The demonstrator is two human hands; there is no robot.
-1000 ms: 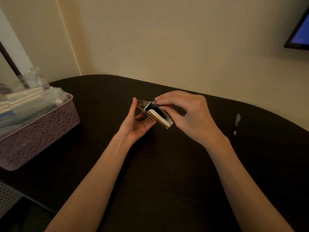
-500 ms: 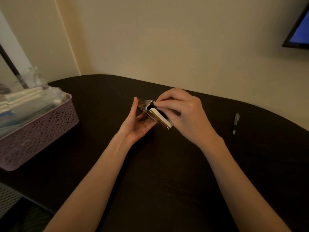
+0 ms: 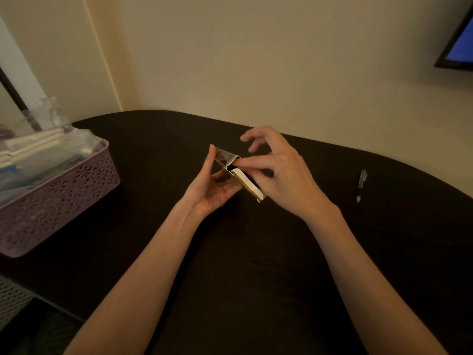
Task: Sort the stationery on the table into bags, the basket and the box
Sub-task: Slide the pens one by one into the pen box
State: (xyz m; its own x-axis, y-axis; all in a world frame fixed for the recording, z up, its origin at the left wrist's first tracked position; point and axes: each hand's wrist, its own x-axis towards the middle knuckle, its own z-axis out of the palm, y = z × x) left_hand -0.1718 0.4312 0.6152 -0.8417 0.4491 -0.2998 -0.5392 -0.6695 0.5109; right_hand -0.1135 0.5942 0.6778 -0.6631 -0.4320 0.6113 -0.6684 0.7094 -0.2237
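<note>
A small gold-and-white cardboard box (image 3: 245, 184) with its end flap open is held above the dark table (image 3: 230, 265). My left hand (image 3: 212, 185) cradles the box from below, thumb up against the open flap (image 3: 225, 156). My right hand (image 3: 281, 175) sits on the box's right side, its index finger and thumb pinching at the dark opening, the other fingers lifted and spread. What is inside the box is hidden. A pink perforated basket (image 3: 64, 196) at the left holds clear bags with stationery. A pen (image 3: 361, 184) lies on the table to the right.
A wall runs close behind the table's far curved edge. A dark screen (image 3: 458, 44) hangs at the upper right. A white perforated bin (image 3: 10, 301) stands below the table's left edge.
My right hand's middle, ring and little fingers have lifted and spread off the box, while the index finger and thumb stay at its opening. The box and left hand stayed about where they were.
</note>
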